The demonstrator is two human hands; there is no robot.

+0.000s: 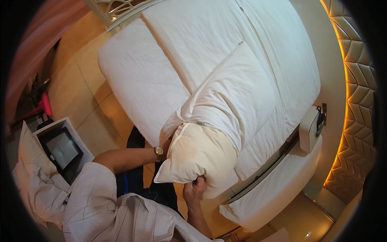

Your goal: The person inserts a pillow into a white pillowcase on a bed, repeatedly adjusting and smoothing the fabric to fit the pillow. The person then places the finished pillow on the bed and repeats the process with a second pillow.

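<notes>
A cream pillow (pixel 199 154) is partly inside a white pillowcase (pixel 232 99), which lies slanting over a bed with white bedding (pixel 145 72). My right hand (pixel 195 189) grips the near edge of the pillow, with its fingers pressed into the fabric. My left hand (pixel 165 145), below a wristwatch (pixel 158 151), is at the left side of the pillow near the pillowcase's opening. The pillow and cloth hide most of its fingers, so its grip does not show. The pillowcase's far corner points away across the bed.
Beyond the bed's right side stands a padded headboard wall (pixel 347 121) with a light strip. A white box-like case (pixel 309 130) and another white pillow (pixel 272 187) lie at the lower right. At left are a screen in a white frame (pixel 62 148), a pillow (pixel 33 151) and tiled floor (pixel 87 90).
</notes>
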